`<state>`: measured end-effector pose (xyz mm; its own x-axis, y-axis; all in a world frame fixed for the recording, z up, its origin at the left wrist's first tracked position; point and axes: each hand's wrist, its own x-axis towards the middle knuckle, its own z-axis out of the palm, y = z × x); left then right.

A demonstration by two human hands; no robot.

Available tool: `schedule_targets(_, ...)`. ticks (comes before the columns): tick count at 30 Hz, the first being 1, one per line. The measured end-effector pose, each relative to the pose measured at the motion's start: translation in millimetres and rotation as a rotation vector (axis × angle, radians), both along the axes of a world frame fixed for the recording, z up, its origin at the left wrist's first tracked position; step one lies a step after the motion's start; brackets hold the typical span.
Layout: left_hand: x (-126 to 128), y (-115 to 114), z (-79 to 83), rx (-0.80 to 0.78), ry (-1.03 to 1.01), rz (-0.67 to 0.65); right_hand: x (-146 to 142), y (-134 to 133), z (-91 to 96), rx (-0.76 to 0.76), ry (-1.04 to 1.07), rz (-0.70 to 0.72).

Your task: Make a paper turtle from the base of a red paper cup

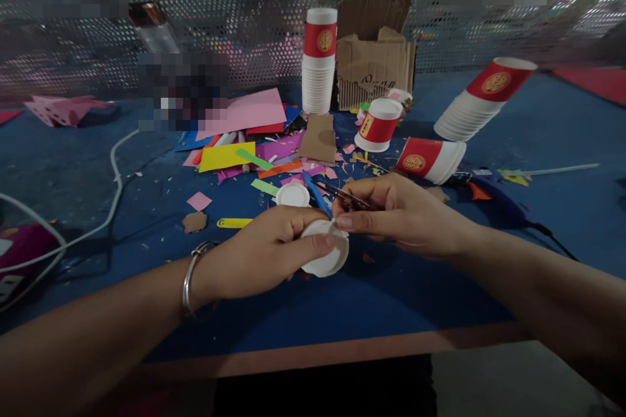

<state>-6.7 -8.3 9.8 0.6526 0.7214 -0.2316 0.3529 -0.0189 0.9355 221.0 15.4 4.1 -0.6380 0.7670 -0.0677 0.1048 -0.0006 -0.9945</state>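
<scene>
My left hand [264, 251] grips a white paper disc [328, 259], which looks like a cut-out cup bottom, with the thumb flat across its face. My right hand [396, 212] is closed around dark metal scissors [353, 197] whose blades point to the upper left. The right thumb and fingertip also pinch at the disc's upper right edge. Just behind the hands lies a second white cup bottom [292, 195]. A blue strip-like piece [317, 193] stands out beyond the fingers; its kind is unclear.
Stacked red-and-white paper cups [317, 88] stand at the back; another stack [476, 107] leans right. One cup [430, 159] lies sideways near a dark blue glue gun [503, 199]. Coloured paper [244, 114], scraps and a cardboard box [376, 68] are behind. A white cable [115, 169] curves left.
</scene>
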Motion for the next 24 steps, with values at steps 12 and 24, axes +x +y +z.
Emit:
schedule_targets(12, -5, -3, -1.6, 0.606, -0.043, -0.082, 0, -5, 4.5, -0.099, 0.182, 0.073)
schedule_targets(24, -5, 7, -9.5, 0.48, -0.163, 0.151, 8, -5, 4.2, 0.539, -0.13, -0.172)
